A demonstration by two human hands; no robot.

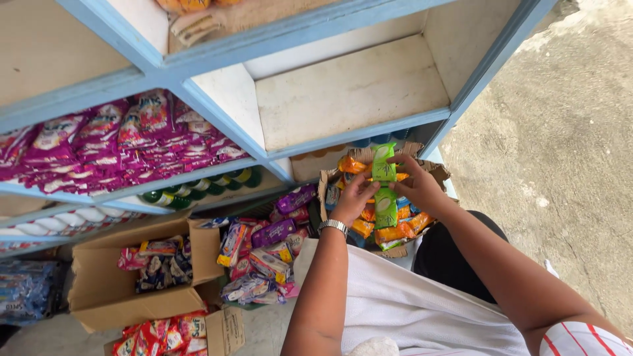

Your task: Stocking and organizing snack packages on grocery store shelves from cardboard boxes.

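Below blue shelves (343, 135), left hand (353, 198) and right hand (417, 186), each grip pinching green sachet strip (384, 191).

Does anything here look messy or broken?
A bit. The cardboard box under both hands has ragged, torn flaps, and loose sachets lie heaped between the boxes. The green sachet strip looks undamaged.

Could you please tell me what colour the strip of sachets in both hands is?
Bright green strip of sachets, clearest in the head view.
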